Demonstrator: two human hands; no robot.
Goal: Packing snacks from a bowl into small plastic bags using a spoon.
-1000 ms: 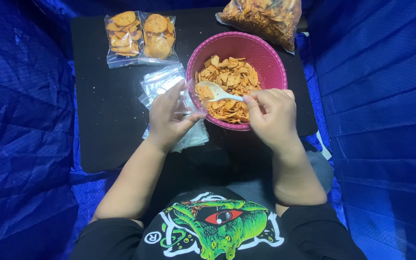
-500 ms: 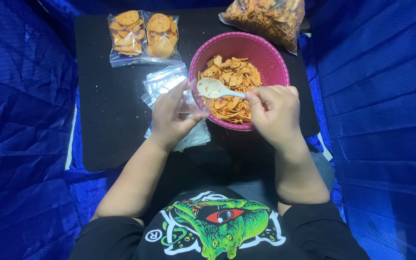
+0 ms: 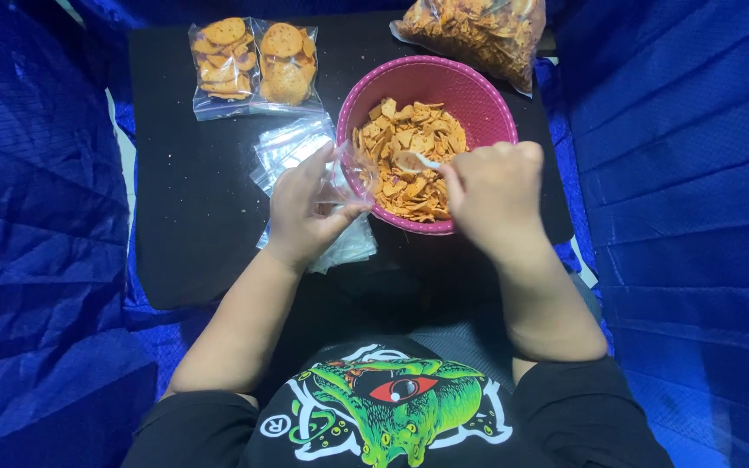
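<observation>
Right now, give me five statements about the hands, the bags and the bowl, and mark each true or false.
1. The right hand holds a spoon over the chips in the pink bowl. True.
2. The left hand holds a filled bag. False: it holds a clear empty bag at the bowl's rim.
3. Two filled small bags lie at the far left of the black table. True.
4. The bowl is empty. False: it holds orange chips.
5. A big bag of chips lies beyond the bowl. True.
</observation>
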